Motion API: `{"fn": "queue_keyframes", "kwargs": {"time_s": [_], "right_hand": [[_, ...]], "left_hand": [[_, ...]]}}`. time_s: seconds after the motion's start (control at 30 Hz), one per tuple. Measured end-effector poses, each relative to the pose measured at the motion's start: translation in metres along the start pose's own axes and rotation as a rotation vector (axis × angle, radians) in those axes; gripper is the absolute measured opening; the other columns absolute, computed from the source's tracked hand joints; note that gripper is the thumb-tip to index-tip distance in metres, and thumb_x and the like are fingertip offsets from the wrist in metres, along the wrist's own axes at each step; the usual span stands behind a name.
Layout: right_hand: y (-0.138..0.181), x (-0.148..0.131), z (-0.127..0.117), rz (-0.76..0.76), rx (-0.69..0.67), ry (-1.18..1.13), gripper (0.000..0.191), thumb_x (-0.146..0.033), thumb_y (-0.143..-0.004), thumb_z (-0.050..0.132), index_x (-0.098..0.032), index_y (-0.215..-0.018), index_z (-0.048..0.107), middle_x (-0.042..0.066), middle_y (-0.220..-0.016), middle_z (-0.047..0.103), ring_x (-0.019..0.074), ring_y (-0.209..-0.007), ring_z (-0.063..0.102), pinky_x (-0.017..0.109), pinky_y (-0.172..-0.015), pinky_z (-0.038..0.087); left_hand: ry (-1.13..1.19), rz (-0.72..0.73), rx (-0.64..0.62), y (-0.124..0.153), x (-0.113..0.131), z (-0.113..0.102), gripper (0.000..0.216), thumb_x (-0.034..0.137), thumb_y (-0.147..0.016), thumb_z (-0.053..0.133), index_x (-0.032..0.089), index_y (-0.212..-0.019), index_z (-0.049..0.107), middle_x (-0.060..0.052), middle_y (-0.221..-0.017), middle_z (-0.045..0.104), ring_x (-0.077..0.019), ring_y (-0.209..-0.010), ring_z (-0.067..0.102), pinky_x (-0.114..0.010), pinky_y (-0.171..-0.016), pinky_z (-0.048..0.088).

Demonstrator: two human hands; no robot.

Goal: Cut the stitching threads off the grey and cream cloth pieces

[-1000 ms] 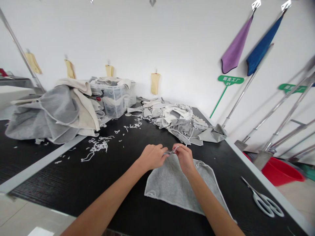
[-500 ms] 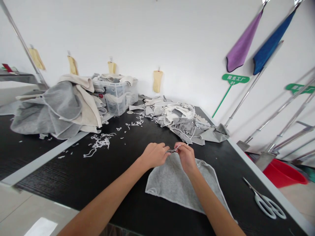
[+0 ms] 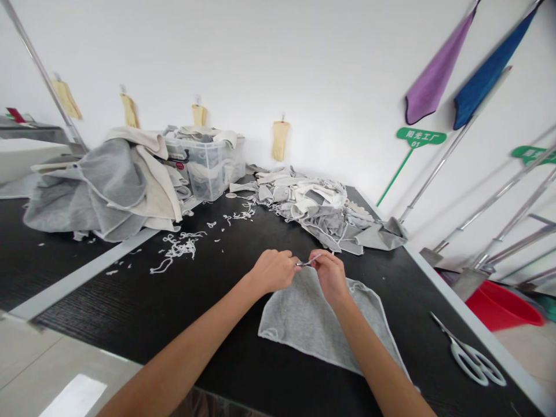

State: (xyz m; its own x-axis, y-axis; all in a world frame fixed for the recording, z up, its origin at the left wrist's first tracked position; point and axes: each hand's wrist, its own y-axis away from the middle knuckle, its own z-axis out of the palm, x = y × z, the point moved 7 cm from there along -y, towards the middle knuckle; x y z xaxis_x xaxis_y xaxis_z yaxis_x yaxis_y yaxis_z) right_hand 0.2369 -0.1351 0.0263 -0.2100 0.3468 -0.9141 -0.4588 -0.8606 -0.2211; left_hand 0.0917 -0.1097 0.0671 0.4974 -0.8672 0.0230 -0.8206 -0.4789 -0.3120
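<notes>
A grey cloth (image 3: 304, 315) with a pale stitched edge lies on the black table, its far corner lifted between my hands. My left hand (image 3: 276, 271) is closed on that corner, fingers bent over it. Just to the right, my right hand (image 3: 329, 272) pinches the same corner, where a bit of pale edging or thread shows between the fingertips. The fingers hide most of what they grip. A pair of scissors (image 3: 471, 356) with white handles rests at the right, apart from both hands.
Behind my hands is a heap of grey and white cloths (image 3: 313, 202). Thread scraps (image 3: 180, 246) lie to the left, near a larger cloth pile (image 3: 95, 191) and a clear plastic bin (image 3: 212, 165). Metal-handled tools and a red basin (image 3: 499, 307) stand beyond the table's right edge (image 3: 460, 315).
The view has shifted slightly. Both hands stay at the cloth's lifted corner, with only small finger movement; the pale bit at the fingertips now sits a little differently.
</notes>
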Motion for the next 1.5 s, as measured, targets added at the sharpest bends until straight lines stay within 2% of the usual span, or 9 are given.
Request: {"fn": "queue_keyframes", "kwargs": {"time_s": [0.5, 0.67, 0.87, 1.07, 1.17, 1.23, 1.4, 1.5], "right_hand": [[-0.001, 0.002, -0.002, -0.008, 0.019, 0.018, 0.006, -0.017, -0.061, 0.062, -0.019, -0.057, 0.066, 0.003, -0.066, 0.058, 0.0157, -0.065, 0.048, 0.031, -0.063, 0.037], [-0.003, 0.005, -0.008, 0.034, 0.066, -0.027, 0.007, -0.018, -0.059, 0.06, -0.018, -0.059, 0.067, 0.002, -0.065, 0.057, 0.0153, -0.064, 0.047, 0.03, -0.06, 0.036], [-0.006, 0.01, -0.016, 0.063, 0.107, -0.061, 0.008, -0.019, -0.057, 0.062, -0.018, -0.06, 0.07, 0.002, -0.065, 0.058, 0.0148, -0.065, 0.048, 0.029, -0.059, 0.038], [-0.005, 0.003, -0.009, 0.046, 0.111, -0.004, 0.005, -0.021, -0.057, 0.066, -0.019, -0.059, 0.071, 0.004, -0.068, 0.063, 0.0178, -0.067, 0.053, 0.031, -0.062, 0.044], [-0.006, -0.003, 0.008, 0.047, 0.073, 0.048, 0.007, -0.023, -0.059, 0.069, -0.019, -0.062, 0.073, 0.005, -0.07, 0.065, 0.018, -0.068, 0.055, 0.032, -0.063, 0.046], [-0.008, -0.008, 0.027, 0.056, 0.017, 0.084, 0.009, -0.023, -0.059, 0.07, -0.018, -0.065, 0.074, 0.006, -0.071, 0.066, 0.0182, -0.069, 0.056, 0.032, -0.065, 0.046], [-0.02, -0.013, 0.096, 0.125, -0.163, 0.198, 0.011, -0.02, -0.058, 0.072, -0.017, -0.067, 0.076, 0.007, -0.073, 0.07, 0.0187, -0.073, 0.059, 0.031, -0.067, 0.046], [-0.03, -0.012, 0.145, 0.135, -0.269, 0.282, 0.012, -0.02, -0.058, 0.07, -0.016, -0.068, 0.076, 0.007, -0.072, 0.07, 0.0172, -0.072, 0.059, 0.03, -0.067, 0.045]], "left_hand": [[0.04, -0.015, -0.027, -0.001, -0.003, 0.004, 0.032, 0.036, -0.096, 0.044, 0.02, -0.094, 0.072, -0.007, -0.092, 0.071, -0.0229, -0.079, 0.07, -0.032, -0.067, 0.05], [0.048, -0.055, -0.012, 0.002, -0.012, 0.002, 0.031, 0.04, -0.094, 0.048, 0.021, -0.1, 0.072, -0.008, -0.092, 0.072, -0.0242, -0.083, 0.07, -0.032, -0.071, 0.051], [0.061, -0.11, 0.052, 0.018, -0.037, -0.019, 0.028, 0.043, -0.092, 0.052, 0.027, -0.106, 0.07, -0.003, -0.095, 0.072, -0.0235, -0.089, 0.069, -0.032, -0.073, 0.051], [0.209, -0.323, 0.25, 0.058, -0.074, -0.047, 0.027, 0.04, -0.094, 0.051, 0.026, -0.109, 0.069, -0.002, -0.1, 0.073, -0.0197, -0.093, 0.068, -0.029, -0.083, 0.05], [0.261, -0.378, 0.277, 0.093, -0.079, -0.048, 0.027, 0.039, -0.094, 0.051, 0.026, -0.111, 0.068, -0.002, -0.102, 0.073, -0.0197, -0.091, 0.068, -0.03, -0.083, 0.051], [0.308, -0.409, 0.279, 0.12, -0.076, -0.043, 0.027, 0.038, -0.095, 0.05, 0.027, -0.112, 0.067, -0.002, -0.104, 0.073, -0.0194, -0.09, 0.068, -0.03, -0.082, 0.052], [0.448, -0.511, 0.295, 0.183, -0.067, -0.024, 0.027, 0.037, -0.095, 0.048, 0.029, -0.111, 0.068, -0.002, -0.11, 0.073, -0.0224, -0.104, 0.066, -0.035, -0.092, 0.053], [0.509, -0.548, 0.307, 0.206, -0.065, -0.019, 0.028, 0.04, -0.095, 0.047, 0.032, -0.112, 0.068, -0.001, -0.107, 0.074, -0.0216, -0.097, 0.068, -0.035, -0.091, 0.054]]}}
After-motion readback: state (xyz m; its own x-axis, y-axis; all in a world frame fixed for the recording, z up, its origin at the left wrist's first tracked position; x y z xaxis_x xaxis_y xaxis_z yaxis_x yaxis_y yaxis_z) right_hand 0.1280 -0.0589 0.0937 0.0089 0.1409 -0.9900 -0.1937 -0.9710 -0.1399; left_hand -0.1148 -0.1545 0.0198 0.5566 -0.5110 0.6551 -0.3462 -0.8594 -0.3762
